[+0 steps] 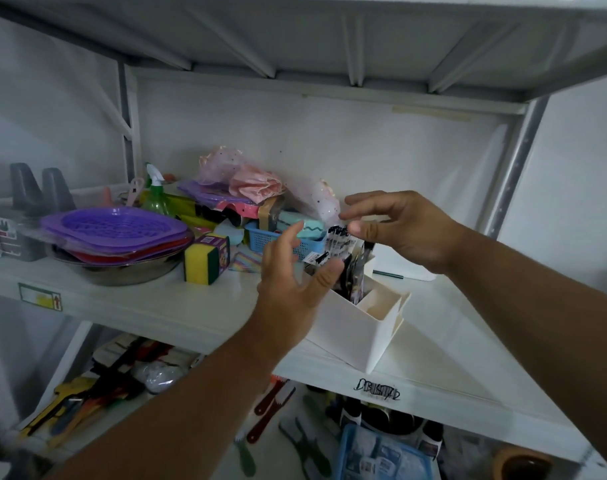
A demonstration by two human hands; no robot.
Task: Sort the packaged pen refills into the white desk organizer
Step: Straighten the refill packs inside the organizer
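Head view: a white shelf (205,306).
Refill packs (342,249): standing up in the white organizer (357,327).
Left hand (291,282): fingers spread, thumb beside the packs.
Right hand (399,226): fingers loose, touching the pack tops.

Black-and-white packaged pen refills (343,252) are standing upright, bunched in the rear compartment of the white rectangular plastic desk organizer (357,327); its front compartment is showing only bare walls.

Two hands – left (288,289), right (404,226); one white desk organizer (357,327); one yellow sponge (201,263); one blue basket (281,242); one green spray bottle (156,194).
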